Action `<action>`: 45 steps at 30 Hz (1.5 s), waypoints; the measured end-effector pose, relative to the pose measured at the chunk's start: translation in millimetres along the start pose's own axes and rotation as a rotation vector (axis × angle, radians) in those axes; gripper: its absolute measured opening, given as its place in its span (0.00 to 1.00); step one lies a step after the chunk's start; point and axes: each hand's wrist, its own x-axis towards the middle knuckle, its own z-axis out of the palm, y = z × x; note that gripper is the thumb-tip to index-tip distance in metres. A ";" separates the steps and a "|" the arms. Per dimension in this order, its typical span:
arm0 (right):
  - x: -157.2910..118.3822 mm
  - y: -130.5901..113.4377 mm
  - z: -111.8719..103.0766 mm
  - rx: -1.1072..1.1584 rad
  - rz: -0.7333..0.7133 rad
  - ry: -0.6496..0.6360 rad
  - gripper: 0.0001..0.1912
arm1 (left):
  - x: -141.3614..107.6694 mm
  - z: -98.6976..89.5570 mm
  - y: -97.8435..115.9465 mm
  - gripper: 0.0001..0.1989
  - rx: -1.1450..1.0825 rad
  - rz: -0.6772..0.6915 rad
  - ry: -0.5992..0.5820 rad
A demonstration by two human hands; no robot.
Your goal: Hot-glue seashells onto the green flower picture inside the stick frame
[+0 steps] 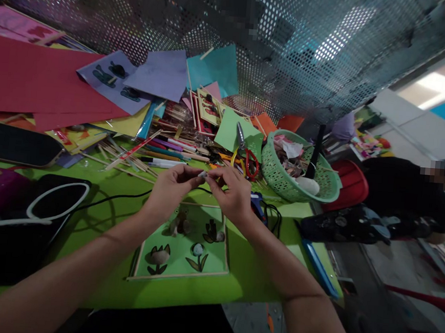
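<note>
My left hand (172,188) and my right hand (230,190) meet above the far edge of a green picture. Between their fingertips they pinch a small pale, whitish-grey piece (202,174), too small to name for sure. Below them lies the green picture card (179,253), framed with thin wooden sticks. On it are a brown tulip shape (159,255), a flower with a pale stone-like head (198,250) and two darker figures, partly shaded by my hands. A blue glue gun (257,205) with a black cord lies beside my right wrist.
Scissors with red and yellow handles (246,160) lie beyond my hands, near pens and sticks. A green basket (301,190) of scraps stands right of them. Red paper sheets (40,78) cover the left back. A black tray (19,243) sits at left. A person (405,196) is at right.
</note>
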 end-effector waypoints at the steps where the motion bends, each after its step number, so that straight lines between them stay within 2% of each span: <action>1: -0.2 -0.7 0.1 -0.002 -0.006 0.004 0.04 | 0.0 -0.2 -0.6 0.20 0.001 0.007 -0.003; 10: -0.6 -2.6 0.7 -0.028 -0.028 -0.039 0.06 | -1.1 0.3 0.0 0.22 -0.042 -0.026 0.004; 18: 2.7 0.4 -0.1 0.187 0.146 0.007 0.03 | -1.6 0.7 2.7 0.21 -0.046 -0.028 0.015; 26: 4.8 4.1 -2.0 0.179 0.201 -0.156 0.07 | -1.9 -0.3 0.4 0.18 0.019 0.056 -0.013; 33: 1.9 5.9 -0.1 0.231 0.261 -0.173 0.06 | -1.4 -1.4 -1.9 0.19 0.042 0.046 -0.028; 39: 4.3 9.7 2.7 0.486 0.414 -0.235 0.07 | -0.6 -2.0 1.6 0.19 0.016 0.016 -0.034; 45: 1.9 10.3 5.0 0.434 0.403 -0.208 0.10 | -0.6 -0.9 0.9 0.19 0.053 0.046 -0.038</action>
